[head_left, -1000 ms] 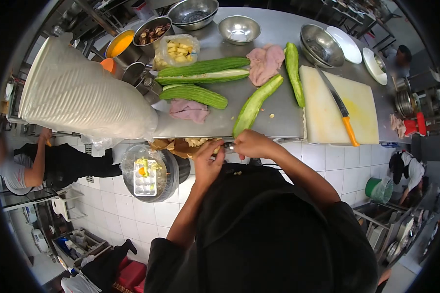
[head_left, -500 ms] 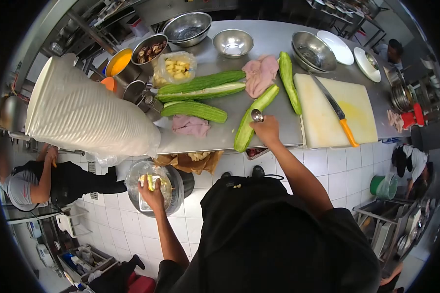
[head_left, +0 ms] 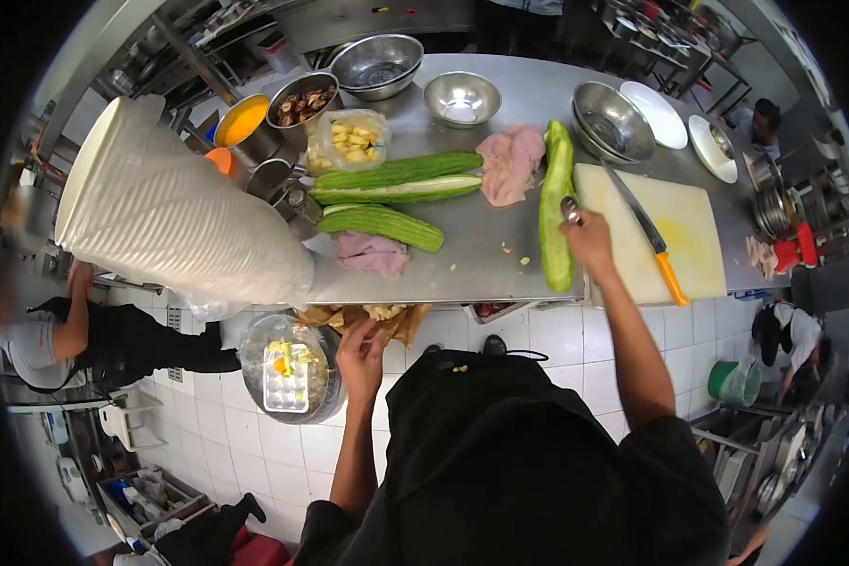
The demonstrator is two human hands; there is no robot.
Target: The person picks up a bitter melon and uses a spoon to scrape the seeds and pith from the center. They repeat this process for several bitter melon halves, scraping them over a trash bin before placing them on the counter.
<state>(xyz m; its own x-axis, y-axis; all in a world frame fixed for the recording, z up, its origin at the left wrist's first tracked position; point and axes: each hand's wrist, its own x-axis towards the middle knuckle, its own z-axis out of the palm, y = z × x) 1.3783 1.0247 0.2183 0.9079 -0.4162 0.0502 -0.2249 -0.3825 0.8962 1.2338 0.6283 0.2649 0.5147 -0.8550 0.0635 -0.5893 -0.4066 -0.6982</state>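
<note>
On the steel counter (head_left: 472,269): we look down on a pale green gourd (head_left: 557,255), lying lengthwise toward the near edge, just left of the cutting board (head_left: 698,241); we cannot tell whether it is one length or two overlapping.
Right hand (head_left: 590,238): closed around a metal spoon (head_left: 570,208), which we see over the gourd's middle; contact between them we cannot make out.
Left hand (head_left: 359,357): open, its fingers bent, beside the brown paper (head_left: 407,327) below the counter's edge; we cannot tell whether the fingertips touch it.
Bin (head_left: 251,370): left of that hand, lined with clear plastic, a white tray (head_left: 286,389) with yellow-green scraps inside.
Knife (head_left: 643,210): flat on the board, its orange handle toward us.
Ridged gourds (head_left: 383,224): left of centre, dark green, near two pieces of pink meat (head_left: 509,162).
Far side: we see a small steel bowl (head_left: 462,99) and a bag of yellow chunks (head_left: 351,141).
</note>
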